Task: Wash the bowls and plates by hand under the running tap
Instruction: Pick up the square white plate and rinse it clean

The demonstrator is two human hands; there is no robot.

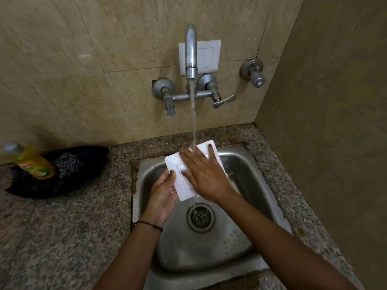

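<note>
Two grips meet over the sink (pixel 240 185) in the head view. The left grip (pixel 165 193) clasps the plate (pixel 173 163) by its near left edge, thumb on top, palm turned up, fingers hidden beneath. The right grip (pixel 205 174) lies flat on the plate's upper face, fingers straight and spread, grasping nothing. The plate is white, rectangular with rounded corners, and held tilted above the far half of the sink. Water (pixel 193 118) falls from the tap (pixel 191 49) on the far wall and strikes the plate's far end, just beside the right fingertips. The drain (pixel 201 217) lies near of the plate, uncovered. A thin dark band (pixel 149 225) circles the left wrist. A speckled stone surface (pixel 62 237) surrounds the sink; at its far left a yellow bottle (pixel 33 162) rests against a black heap (pixel 83 162), cloth or bag, I cannot tell. A round valve (pixel 253 73) sits on the wall right of the tap.
</note>
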